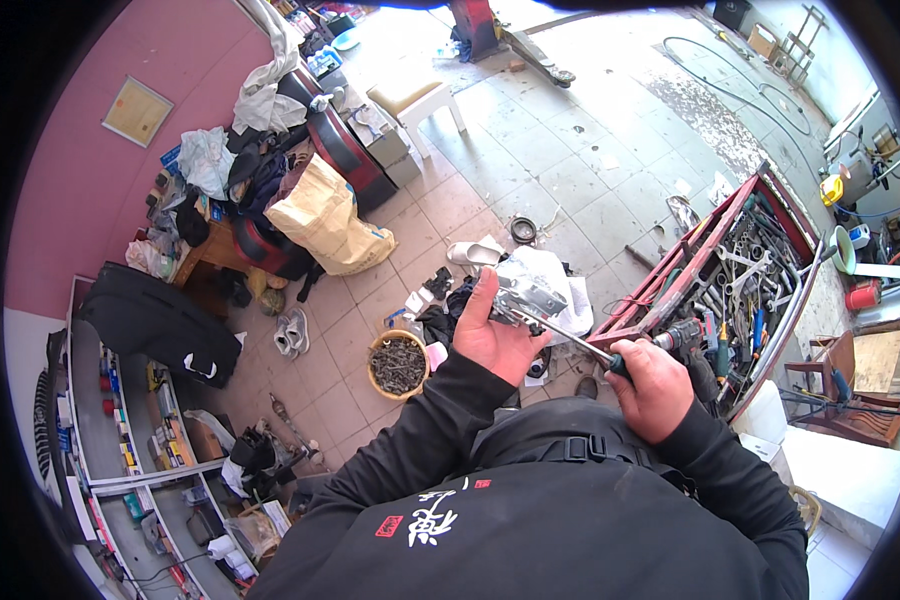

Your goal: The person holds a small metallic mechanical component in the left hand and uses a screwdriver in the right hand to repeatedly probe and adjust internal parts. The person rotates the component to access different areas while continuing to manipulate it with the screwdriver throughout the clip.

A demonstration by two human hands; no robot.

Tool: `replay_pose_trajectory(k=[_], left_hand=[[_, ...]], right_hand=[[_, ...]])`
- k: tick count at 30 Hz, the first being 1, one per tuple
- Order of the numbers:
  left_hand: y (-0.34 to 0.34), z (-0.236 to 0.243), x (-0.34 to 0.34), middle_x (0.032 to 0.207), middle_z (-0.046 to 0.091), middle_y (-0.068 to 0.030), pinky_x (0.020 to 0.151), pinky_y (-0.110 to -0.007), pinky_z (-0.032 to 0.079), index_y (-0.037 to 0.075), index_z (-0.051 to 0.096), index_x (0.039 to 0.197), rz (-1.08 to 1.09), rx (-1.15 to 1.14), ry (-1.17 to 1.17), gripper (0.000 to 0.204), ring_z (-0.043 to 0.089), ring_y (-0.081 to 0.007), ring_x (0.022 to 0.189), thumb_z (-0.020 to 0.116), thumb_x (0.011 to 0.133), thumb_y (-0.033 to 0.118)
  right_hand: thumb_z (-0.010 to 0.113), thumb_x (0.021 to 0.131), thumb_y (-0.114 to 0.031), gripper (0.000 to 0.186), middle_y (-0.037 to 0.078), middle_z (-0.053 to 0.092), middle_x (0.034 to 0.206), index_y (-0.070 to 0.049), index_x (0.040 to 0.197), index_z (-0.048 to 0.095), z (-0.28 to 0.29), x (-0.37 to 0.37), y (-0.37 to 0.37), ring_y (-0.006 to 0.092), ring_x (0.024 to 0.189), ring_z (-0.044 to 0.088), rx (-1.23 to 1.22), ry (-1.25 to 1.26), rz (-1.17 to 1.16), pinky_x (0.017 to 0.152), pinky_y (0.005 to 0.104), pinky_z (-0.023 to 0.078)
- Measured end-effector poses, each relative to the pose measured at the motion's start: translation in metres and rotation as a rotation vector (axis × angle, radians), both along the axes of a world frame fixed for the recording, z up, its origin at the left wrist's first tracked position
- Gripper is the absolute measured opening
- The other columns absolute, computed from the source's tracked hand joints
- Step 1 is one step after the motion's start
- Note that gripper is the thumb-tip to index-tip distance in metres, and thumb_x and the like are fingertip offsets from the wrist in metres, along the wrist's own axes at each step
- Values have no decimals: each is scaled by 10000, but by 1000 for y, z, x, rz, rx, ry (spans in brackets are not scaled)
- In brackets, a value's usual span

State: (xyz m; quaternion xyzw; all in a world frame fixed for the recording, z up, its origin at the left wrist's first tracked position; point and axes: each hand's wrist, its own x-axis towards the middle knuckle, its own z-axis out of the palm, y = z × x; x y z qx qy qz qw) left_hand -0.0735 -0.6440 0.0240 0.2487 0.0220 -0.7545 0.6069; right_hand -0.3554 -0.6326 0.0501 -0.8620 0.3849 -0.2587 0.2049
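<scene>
In front of my waist, my left hand (498, 342) is closed around a silvery metal part (538, 297), its thumb pointing up along the side. The part's exact kind does not show. My right hand (656, 392) grips the dark handle of a screwdriver (572, 338). The screwdriver's thin shaft slants up and left to the metal part, where its tip meets or lies close against it; I cannot tell which. Behind the part, lower down, lie crumpled white plastic (573, 315) and dark cloth.
A red-edged tool cart (660, 290) full of wrenches stands to the right, with a power drill (678, 336) at its near end. A basket of bolts (372, 372) sits on the tiled floor. Shelves (120, 480) hold boxes at left. A paper sack (330, 220) stands beyond.
</scene>
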Motion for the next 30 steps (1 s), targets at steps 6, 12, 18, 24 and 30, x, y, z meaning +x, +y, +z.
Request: replay_pose_trajectory(k=[6,12,18,24,30], left_hand=[[-2,4,-2,1420,762,-149,1223,-617,503,81,706,1442,30,-8,-44,643,691,-386,1339,803,1061,590],[2,5,-9,1428,753,-168,1220,-616,513,65,698,1445,87,3,-32,685,677,-423,1368,821,1042,605],[9,-9,1,1478,740,-180,1228,-625,503,59,680,1493,-20,39,17,697,657,-455,1428,783,1070,603],[9,-15,12,1564,698,-244,1218,-615,515,28,636,1571,-101,-41,-21,685,675,-419,1438,690,1137,556],[8,-11,10,1588,688,-192,1210,-630,516,37,620,1591,-35,-157,-26,642,667,-380,1448,676,1160,510]], right_hand=[[858,976,-217,454,169,711,1006,27,1284,630,-3,5,4,372,905,716,-206,223,-68,783,476,600],[847,994,-211,369,161,711,959,16,1207,650,1,8,2,379,863,725,-105,148,-17,745,485,598],[839,1022,-276,322,172,713,898,-22,1067,647,-5,4,0,407,814,745,84,110,-6,706,503,603],[816,1049,-354,379,173,677,831,-32,1029,617,-10,0,5,412,773,725,182,163,7,674,514,579],[834,1032,-353,385,193,663,823,-31,1025,625,-9,0,0,438,764,703,96,96,-28,672,523,561]])
